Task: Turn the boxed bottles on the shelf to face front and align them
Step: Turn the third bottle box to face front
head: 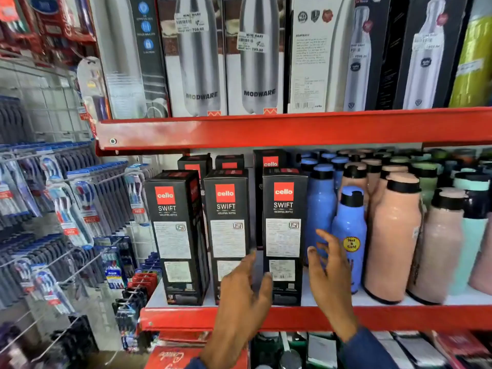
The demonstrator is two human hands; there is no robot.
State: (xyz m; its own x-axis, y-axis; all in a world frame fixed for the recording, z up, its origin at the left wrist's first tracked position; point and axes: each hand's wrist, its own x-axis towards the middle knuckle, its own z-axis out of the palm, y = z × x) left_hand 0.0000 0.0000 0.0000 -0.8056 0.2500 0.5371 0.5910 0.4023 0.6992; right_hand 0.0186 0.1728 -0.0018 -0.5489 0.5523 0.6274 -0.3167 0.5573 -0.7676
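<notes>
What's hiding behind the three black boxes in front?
More black Cello boxes stand behind the front Cello Swift boxes. Only their tops show; their lower parts are covered.

You see matt black cardboard bottle boxes [283,235], glossy red painted metal shelf edge [292,129], smooth blue plastic bottle [348,235], peach plastic bottle [394,241].
</notes>
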